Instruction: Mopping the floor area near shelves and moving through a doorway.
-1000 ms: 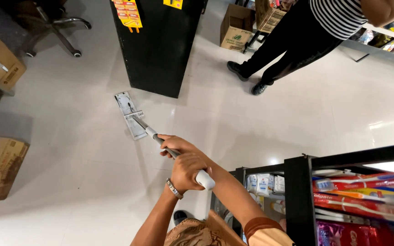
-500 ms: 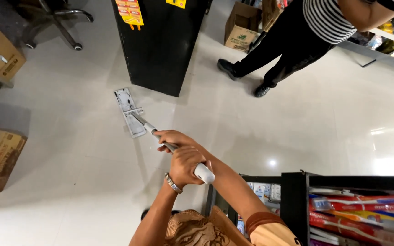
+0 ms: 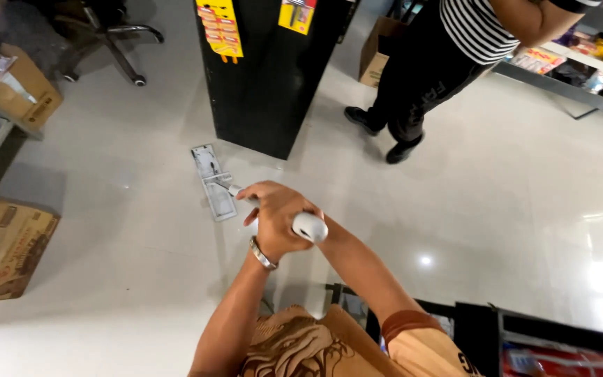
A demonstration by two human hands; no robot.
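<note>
Shifted since the earlier frames: both hands and the mop head sit closer to the black shelving unit [image 3: 273, 77], and the standing person [image 3: 448, 63] has stepped nearer to it.

Item: flat mop [image 3: 213, 181], pale rectangular head flat on the glossy tile floor [image 3: 106, 279], beyond and slightly left of the grip, its far end just beside the unit's base.

Grip: left hand [image 3: 273, 223], with a wrist bracelet, closed over the handle near its white top end [image 3: 308, 227]; right hand [image 3: 263, 194] mostly hidden beneath it, apparently also wrapped on the shaft, though I cannot tell for sure. Stacked hands high on the handle likely give leverage to push the head away along the floor.

Surroundings: cardboard box [image 3: 5, 244] well left of the grip; office chair [image 3: 113, 28] far beyond it; stocked shelf [image 3: 567, 349] near, to the right and below.
</note>
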